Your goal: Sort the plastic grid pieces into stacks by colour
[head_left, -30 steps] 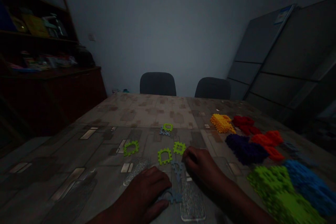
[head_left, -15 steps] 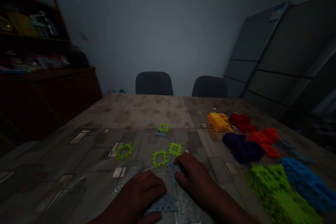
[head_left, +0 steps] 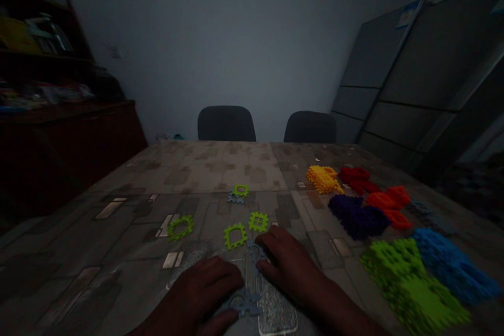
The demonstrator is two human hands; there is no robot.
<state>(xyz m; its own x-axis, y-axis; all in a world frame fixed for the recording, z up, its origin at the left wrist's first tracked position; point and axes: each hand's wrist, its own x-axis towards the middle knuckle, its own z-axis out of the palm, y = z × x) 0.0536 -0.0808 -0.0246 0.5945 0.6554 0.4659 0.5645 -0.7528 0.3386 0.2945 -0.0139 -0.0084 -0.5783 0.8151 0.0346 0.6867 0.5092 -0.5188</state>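
Note:
My left hand (head_left: 200,291) rests on the table (head_left: 197,168) near its front edge, fingers curled over a grey-blue toothed puzzle piece (head_left: 244,303) that it presses down. Just right of it, my right hand (head_left: 285,260) pinches a second grey-blue piece (head_left: 254,252) with its fingertips. Green frame-shaped pieces lie just beyond: one house-shaped (head_left: 235,235), one with a grid (head_left: 258,221), one further left (head_left: 180,227). Another green piece (head_left: 240,190) and a small grey one (head_left: 235,199) lie further back.
Piles of toothed pieces sit on the right: yellow (head_left: 323,178), red (head_left: 354,178), orange (head_left: 389,203), purple (head_left: 356,215), green (head_left: 409,283), blue (head_left: 449,268). Two dark chairs (head_left: 226,123) stand at the far edge. A dark cabinet (head_left: 59,136) stands left, panels (head_left: 417,89) lean right.
My right hand has slid a little left and nearer, closing on the grey-blue piece beside the left hand. The view has drifted slightly; the left hand stays on its piece.

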